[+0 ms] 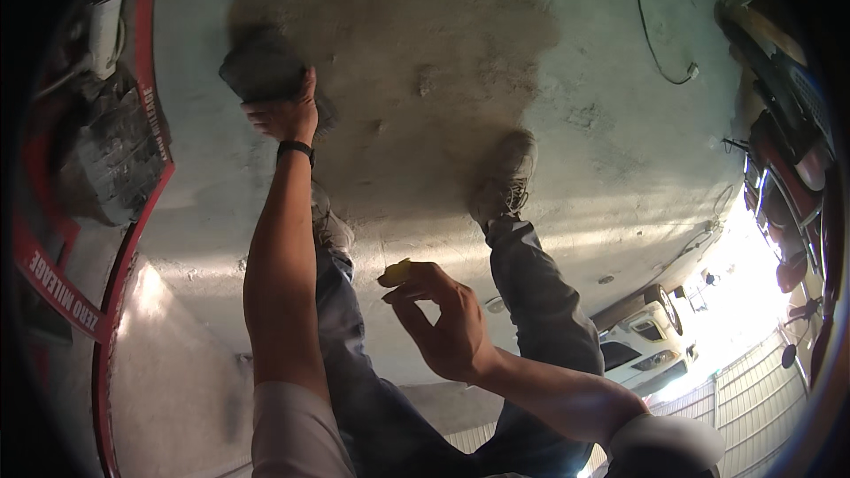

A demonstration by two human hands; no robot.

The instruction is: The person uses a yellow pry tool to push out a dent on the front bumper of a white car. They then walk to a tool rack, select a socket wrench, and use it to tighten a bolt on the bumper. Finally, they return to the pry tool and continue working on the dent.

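Observation:
My left hand [282, 111] is stretched forward, its fingers closed on a blurred dark, blocky object [263, 60] held over the floor near the upper left. A dark watch circles that wrist. Lower in the middle, my right hand [443, 323] is pinched on a small yellow item [394, 272], whose shape is mostly hidden by the fingers. My two shoes [509, 173] stand apart on the grey concrete floor [611, 62].
A red metal frame [106, 323] with dark parts runs along the left side. A black cable [651, 53] lies at upper right. Motorcycles [792, 168] line the right edge. A white car [646, 345] stands in the bright opening at lower right.

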